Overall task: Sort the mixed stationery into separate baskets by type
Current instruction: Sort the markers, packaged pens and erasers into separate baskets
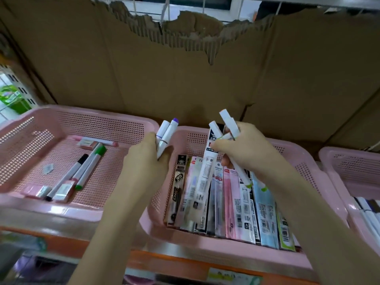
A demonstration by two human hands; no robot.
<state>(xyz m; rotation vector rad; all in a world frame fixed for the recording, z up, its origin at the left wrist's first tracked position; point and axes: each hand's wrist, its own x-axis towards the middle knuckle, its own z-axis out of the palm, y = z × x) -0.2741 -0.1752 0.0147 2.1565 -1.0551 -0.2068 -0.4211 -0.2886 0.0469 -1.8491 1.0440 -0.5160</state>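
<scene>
While sorting goes on above three pink baskets, both hands full of white markers. Left hand (148, 153) curled round two markers (164, 134), one purple-tipped, raised over the gap between the left basket (61, 210) and the middle basket (205, 243); probably lifted clear so as to travel to wherever markers belong. Right hand (244, 149) pinching several more markers (228, 128), fanned between the fingers, green ends pointing down toward the flat packets (236, 202) standing in a row in the middle basket; likely gathered in a bunch to save trips. One long packet (207, 167) tilted up against that hand, whether held or merely leaning impossible to tell. Lying loose in the left basket: green-capped markers (90, 167), a black-capped one and a few small erasers (64, 191), so still a mix there. Right basket (349, 167) cut off at the edge, only white pen-like shapes at its near corner visible. Exact count in the right hand unclear, fingers overlapping. Packet print too blurred to read. Torn cardboard (185, 68) blocking everything behind.
</scene>
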